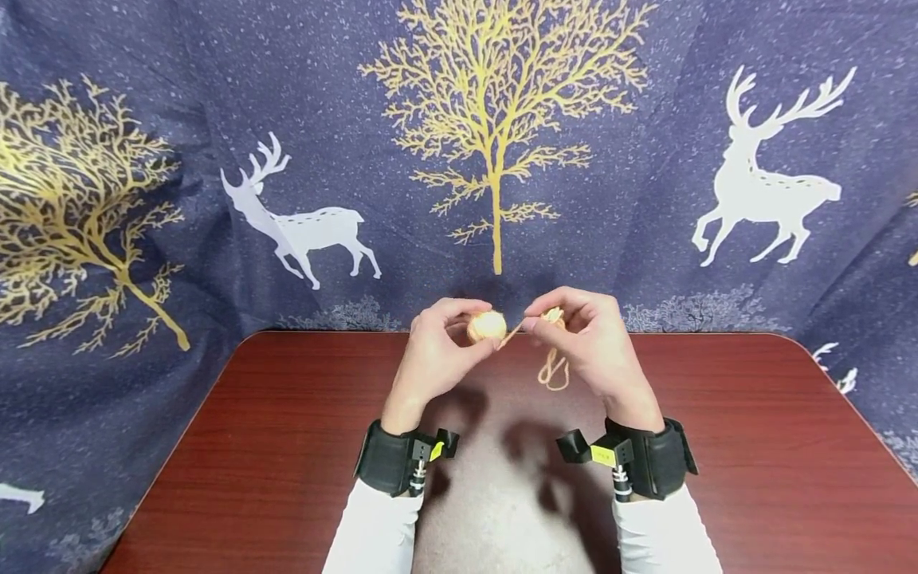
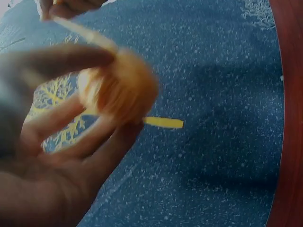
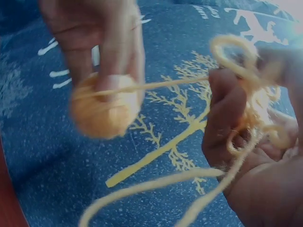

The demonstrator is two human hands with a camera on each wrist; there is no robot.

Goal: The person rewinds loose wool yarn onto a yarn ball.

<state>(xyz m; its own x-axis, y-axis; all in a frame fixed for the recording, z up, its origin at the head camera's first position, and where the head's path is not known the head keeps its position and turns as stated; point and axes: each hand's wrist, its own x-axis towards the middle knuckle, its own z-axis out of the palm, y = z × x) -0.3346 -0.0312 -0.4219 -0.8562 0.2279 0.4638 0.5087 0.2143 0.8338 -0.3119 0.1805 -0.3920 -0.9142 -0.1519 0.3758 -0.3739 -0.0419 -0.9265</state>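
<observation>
My left hand (image 1: 435, 343) grips a small round ball of yellow-orange yarn (image 1: 487, 327) between thumb and fingertips, held up above the far part of the table. From the ball a taut strand (image 3: 165, 85) runs across to my right hand (image 1: 591, 331), whose thumb and forefinger pinch it. A loose tangle of the same yarn (image 3: 255, 104) sits in the right palm, partly covered by the curled fingers. Below that hand dangle slack loops of yarn (image 1: 554, 371). In the left wrist view the wound ball (image 2: 124, 87) is slightly blurred, with wraps showing across its side.
A reddish-brown table (image 1: 301, 446) with rounded far corners lies beneath both hands. Just behind its far edge hangs a dark blue cloth (image 1: 323, 104) printed with golden trees and white deer. Black straps (image 1: 390, 458) with small cameras circle both wrists.
</observation>
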